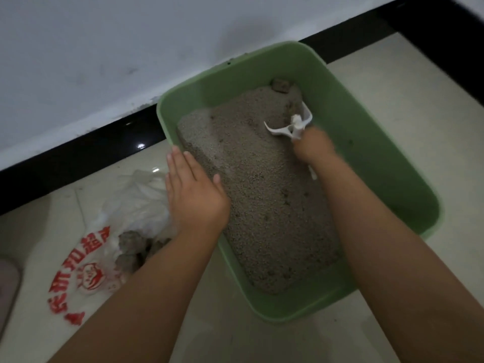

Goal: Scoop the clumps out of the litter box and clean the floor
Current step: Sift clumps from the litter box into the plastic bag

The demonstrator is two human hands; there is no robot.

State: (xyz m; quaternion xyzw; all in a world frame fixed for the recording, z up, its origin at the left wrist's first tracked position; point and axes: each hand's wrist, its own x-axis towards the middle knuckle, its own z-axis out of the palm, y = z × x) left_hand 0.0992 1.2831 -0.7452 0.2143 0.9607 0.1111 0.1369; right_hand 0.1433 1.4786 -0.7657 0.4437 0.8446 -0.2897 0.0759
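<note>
A green litter box [372, 158] full of grey litter [267, 195] stands on the tiled floor against the wall. My right hand [313, 146] grips the handle of a white scoop [293, 124], whose head digs into the litter near the box's far right corner. A dark clump [280, 85] sits at the far end of the litter. My left hand [193, 189] rests flat with straight fingers on the box's left rim. The right hand is blurred.
A white plastic bag with red print [91, 247] lies open on the floor left of the box, holding several grey clumps [133, 250]. A black skirting strip [78, 158] runs along the white wall. A grey mat edge [7, 286] shows at far left.
</note>
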